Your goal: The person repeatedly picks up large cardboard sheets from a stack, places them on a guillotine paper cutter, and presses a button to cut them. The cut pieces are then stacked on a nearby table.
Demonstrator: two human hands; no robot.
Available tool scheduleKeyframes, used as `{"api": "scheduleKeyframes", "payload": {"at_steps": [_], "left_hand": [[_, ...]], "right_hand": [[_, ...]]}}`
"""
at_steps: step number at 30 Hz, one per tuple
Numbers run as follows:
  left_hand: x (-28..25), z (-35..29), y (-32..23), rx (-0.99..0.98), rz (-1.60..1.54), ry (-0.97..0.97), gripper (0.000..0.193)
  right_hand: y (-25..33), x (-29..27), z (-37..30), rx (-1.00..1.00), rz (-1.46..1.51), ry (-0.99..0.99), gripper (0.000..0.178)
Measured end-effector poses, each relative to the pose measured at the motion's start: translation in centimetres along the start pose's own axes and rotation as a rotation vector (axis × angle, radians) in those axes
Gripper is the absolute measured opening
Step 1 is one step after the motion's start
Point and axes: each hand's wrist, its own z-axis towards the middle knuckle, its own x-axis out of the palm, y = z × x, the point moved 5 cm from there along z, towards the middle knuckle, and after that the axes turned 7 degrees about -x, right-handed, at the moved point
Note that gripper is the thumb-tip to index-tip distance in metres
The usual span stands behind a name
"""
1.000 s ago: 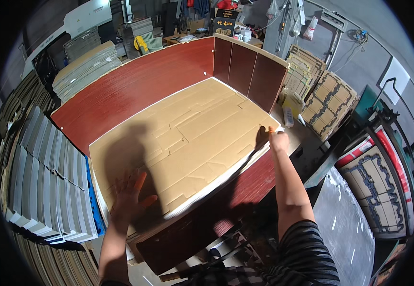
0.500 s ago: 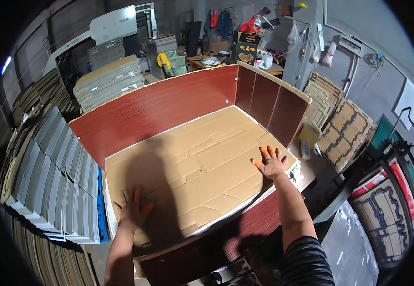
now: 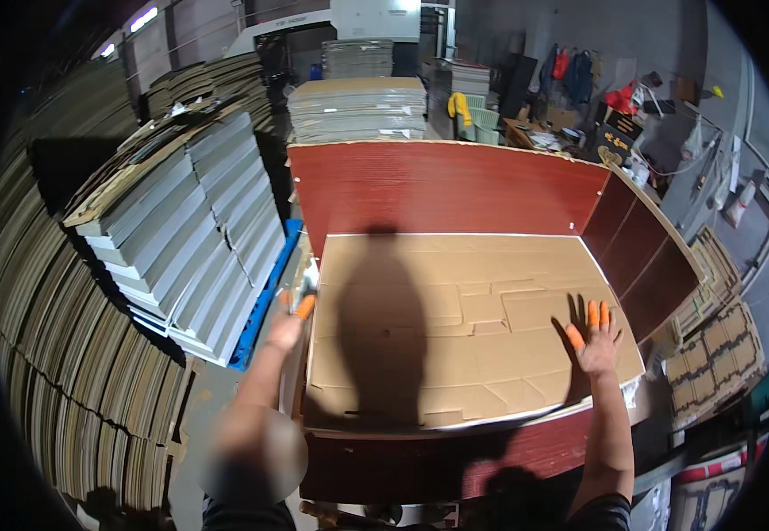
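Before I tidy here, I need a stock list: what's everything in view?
Cardboard: count unclear, brown, centre
Panels: three, reddish, behind, right and front of cardboard
Grey stacks: at least two, left and beyond panels
Pallet: one, blue, under left stack
Brown stacks: count unclear, far left
Basket: one, green, beyond panels
Clothes: several, red and blue, hanging at back
Cut boards: at least two, brown, far right
Left hand: one, orange-tipped, left of cardboard
Right hand: one, orange-tipped, over cardboard's right end
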Motion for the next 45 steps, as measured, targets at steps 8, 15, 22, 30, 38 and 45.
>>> {"api": "scheduleKeyframes", "payload": {"at_steps": [8,15,22,30,38,45], "left_hand": [[5.2,2.3,0.8,0.194,0.127,0.343,0.078],[4.1,0.0,2.9,-0.164,-0.647,0.323,0.064],[6.2,5.6,9.6,0.034,-0.303,0.402,0.094],[8.3,6.6,10.9,0.035,-0.715,0.650,0.097],[6.9,0.0,7.6,0.003,-0.523,0.414,0.094],[3.6,-2.2,8.8,-0.021,-0.706,0.487,0.102]], "right_hand": [[0.3,3.0,0.2,0.110,0.042,0.290,0.087],[9.1,3.0,-2.5,-0.070,0.024,0.340,0.090],[11.2,-0.6,-3.1,-0.136,0.147,0.071,0.083],[25.9,-10.0,-15.5,-0.472,0.454,-0.243,0.056],[30.7,-12.1,-35.5,-0.305,0.751,0.032,0.052],[32.6,-10.7,-43.1,-0.357,0.709,0.170,0.034]]}}
